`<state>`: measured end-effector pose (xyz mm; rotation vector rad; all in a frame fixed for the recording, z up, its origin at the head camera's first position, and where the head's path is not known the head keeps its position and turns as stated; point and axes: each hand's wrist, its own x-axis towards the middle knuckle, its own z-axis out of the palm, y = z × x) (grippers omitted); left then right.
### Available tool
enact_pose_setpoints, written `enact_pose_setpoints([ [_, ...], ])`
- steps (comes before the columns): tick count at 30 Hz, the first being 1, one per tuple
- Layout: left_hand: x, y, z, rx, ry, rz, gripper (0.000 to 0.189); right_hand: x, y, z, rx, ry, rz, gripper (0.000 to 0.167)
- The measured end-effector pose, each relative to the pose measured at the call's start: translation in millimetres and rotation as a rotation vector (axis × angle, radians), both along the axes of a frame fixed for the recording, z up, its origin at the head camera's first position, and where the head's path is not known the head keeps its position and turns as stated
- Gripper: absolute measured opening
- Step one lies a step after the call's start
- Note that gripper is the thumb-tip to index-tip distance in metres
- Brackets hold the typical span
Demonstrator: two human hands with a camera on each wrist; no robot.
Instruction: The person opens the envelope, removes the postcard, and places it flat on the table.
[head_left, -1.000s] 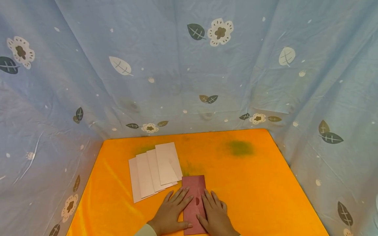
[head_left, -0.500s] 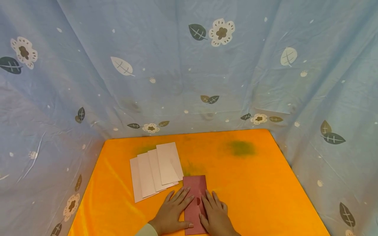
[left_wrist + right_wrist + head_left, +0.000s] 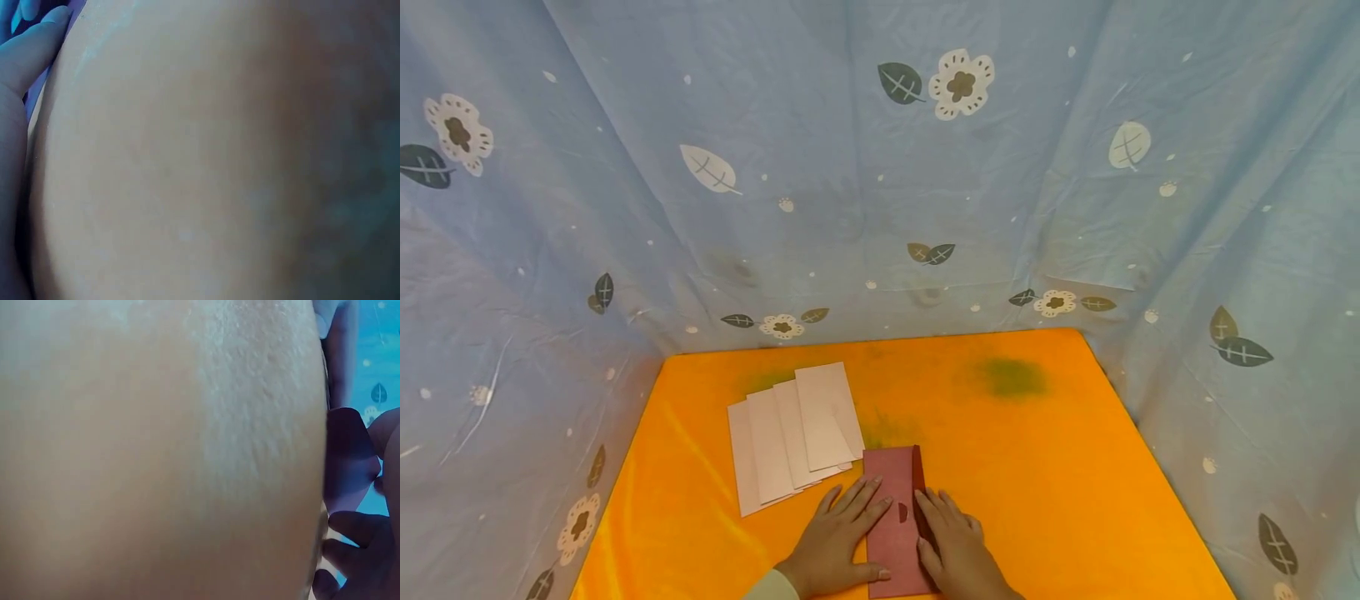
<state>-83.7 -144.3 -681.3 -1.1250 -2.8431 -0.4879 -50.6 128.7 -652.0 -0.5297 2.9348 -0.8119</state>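
Observation:
A dark red envelope (image 3: 887,550) lies lengthwise on the orange-covered table, with a small half-round notch or tab near its middle. Its right side flap (image 3: 919,468) stands partly raised, showing a darker inside. My left hand (image 3: 835,537) rests flat across the envelope's left side, fingers spread and extended. At the raised flap, my right hand (image 3: 958,546) touches the right side with fairly straight fingers and its thumb near the flap. Skin fills most of both wrist views; part of the envelope (image 3: 347,456) shows at the right of the right wrist view.
Several pale pink envelopes (image 3: 827,417) lie fanned out, overlapping, just beyond and left of the red one. The orange cloth (image 3: 1037,467) has green stains towards the back. Blue patterned curtains (image 3: 820,233) surround the table on three sides.
The red envelope's right flap has lifted from lying flat to partly raised. My right hand has shifted slightly right with it; my left hand has stayed in place.

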Motion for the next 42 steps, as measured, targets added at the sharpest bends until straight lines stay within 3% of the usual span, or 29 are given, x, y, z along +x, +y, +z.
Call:
enact_pose_setpoints([
  [7,-0.2,-1.3,-4.2,0.032,0.006,-0.002,0.095,2.1,11,2.1,-0.023,0.075,-0.008,0.066],
  [19,0.3,-0.3,0.1,0.011,-0.02,-0.003,0.094,3.2,24,-0.7,-0.02,0.081,-0.056,0.071],
  [24,0.2,-0.4,-2.1,0.04,-0.02,-0.003,0.094,4.0,33,-8.1,-0.024,0.154,-0.076,0.072],
  [30,-0.2,0.2,0.9,0.006,-0.007,-0.007,0.094,5.5,39,-13.7,0.031,0.215,-0.083,0.067],
  [38,0.0,1.0,4.5,-0.025,0.003,-0.002,0.094,5.3,45,-15.1,0.092,0.084,-0.046,0.073],
  [42,-0.2,0.9,3.6,-0.01,-0.016,0.0,0.094,5.5,48,-18.9,0.094,0.084,-0.035,0.075],
])
